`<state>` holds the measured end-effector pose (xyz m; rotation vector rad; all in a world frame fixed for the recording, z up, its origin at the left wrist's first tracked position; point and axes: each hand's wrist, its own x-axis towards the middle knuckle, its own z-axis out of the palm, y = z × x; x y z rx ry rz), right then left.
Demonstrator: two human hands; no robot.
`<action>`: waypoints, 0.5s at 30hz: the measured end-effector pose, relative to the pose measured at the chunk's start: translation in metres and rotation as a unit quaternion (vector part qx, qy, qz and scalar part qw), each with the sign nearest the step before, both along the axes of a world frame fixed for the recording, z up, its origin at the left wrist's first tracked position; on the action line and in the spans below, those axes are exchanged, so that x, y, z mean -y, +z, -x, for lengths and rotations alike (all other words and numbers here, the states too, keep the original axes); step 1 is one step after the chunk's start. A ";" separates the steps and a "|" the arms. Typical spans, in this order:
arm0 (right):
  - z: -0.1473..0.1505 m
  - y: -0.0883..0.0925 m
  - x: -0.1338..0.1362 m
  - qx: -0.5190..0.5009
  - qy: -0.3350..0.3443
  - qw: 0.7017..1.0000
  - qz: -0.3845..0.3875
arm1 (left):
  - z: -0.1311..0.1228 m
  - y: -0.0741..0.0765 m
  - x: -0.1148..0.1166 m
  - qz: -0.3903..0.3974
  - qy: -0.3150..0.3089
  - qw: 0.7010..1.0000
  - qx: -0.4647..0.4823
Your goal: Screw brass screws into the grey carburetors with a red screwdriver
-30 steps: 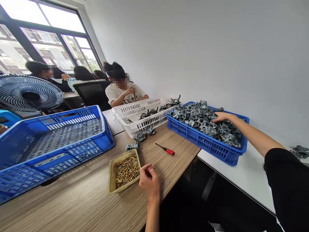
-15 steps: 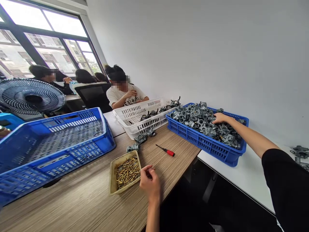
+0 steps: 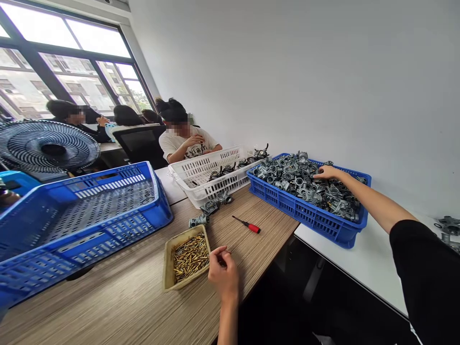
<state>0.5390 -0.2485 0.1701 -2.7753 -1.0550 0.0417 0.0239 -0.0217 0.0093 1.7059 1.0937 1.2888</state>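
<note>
My right hand [image 3: 328, 172] reaches into a blue crate [image 3: 298, 211] heaped with grey metal carburetor bodies [image 3: 287, 175]. Its thumb and fingers close around one carburetor body in the heap; the fingertips are partly hidden among the parts. My left hand [image 3: 223, 268] rests at the table edge, fingers curled in, beside a cream plastic tub [image 3: 168, 268]. Whatever those fingers may hold is hidden. Small brass pieces like jets or screws [image 3: 190, 258] fill the tub. Beyond it lie a red-handled screwdriver [image 3: 247, 224] and a few loose carburetor bodies [image 3: 209, 207].
At left stands a large blue crate [image 3: 108, 230]. A white crate [image 3: 201, 189] holding several dark assemblies sits near a seated co-worker [image 3: 183, 139]. A fan [image 3: 50, 146] is at far left. More metal parts [image 3: 449, 227] lie on the white table at right.
My right hand has shifted slightly left within the heap of carburetor bodies. My left hand stays by the tub, and the view has tilted a little.
</note>
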 end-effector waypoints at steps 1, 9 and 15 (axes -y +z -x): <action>0.000 0.002 0.000 0.003 -0.007 1.000 -0.001 | 0.000 0.000 0.000 0.001 0.000 1.000 0.000; 0.018 0.008 -0.007 0.045 -0.073 0.996 -0.013 | 0.000 0.000 0.000 0.000 0.001 1.000 -0.002; 0.032 0.021 -0.004 0.076 -0.099 0.992 -0.029 | -0.002 -0.002 0.000 0.008 0.010 1.000 0.005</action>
